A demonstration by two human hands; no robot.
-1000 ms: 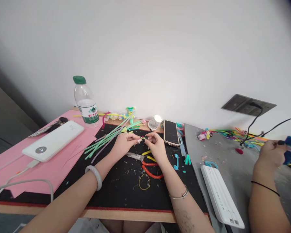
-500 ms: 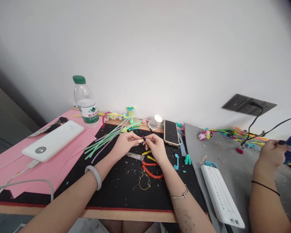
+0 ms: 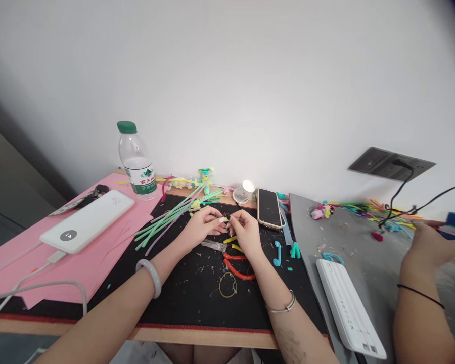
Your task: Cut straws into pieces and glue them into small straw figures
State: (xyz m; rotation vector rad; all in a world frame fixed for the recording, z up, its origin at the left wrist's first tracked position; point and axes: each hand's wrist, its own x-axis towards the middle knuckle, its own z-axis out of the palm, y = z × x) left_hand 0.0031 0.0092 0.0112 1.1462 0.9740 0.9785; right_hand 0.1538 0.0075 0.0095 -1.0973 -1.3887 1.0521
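Note:
My left hand (image 3: 201,226) and my right hand (image 3: 245,230) meet fingertip to fingertip above the black mat (image 3: 182,298). Both are closed in a pinch around a tiny piece, partly pale yellow-green, that the fingers mostly hide. Just below my hands lie scissors with red handles (image 3: 239,275), their blades (image 3: 214,245) pointing left. Yellow pipe cleaner pieces (image 3: 235,247) rest beside them. Left of my left hand is a loose bundle of green and purple pipe cleaners (image 3: 160,226). Blue bent pieces (image 3: 277,254) sit right of my right hand.
A water bottle (image 3: 138,167) and a white power bank (image 3: 87,222) stand on pink paper (image 3: 114,268) at left. A paper cup (image 3: 244,192) and phone (image 3: 269,208) are at the back. Another person's hand (image 3: 426,245) works at right, near a second power bank (image 3: 349,308).
My hands stay together, with small shifts of the fingers around the piece. At right, the other person's hand has turned and its fingers have spread. The view has shifted slightly.

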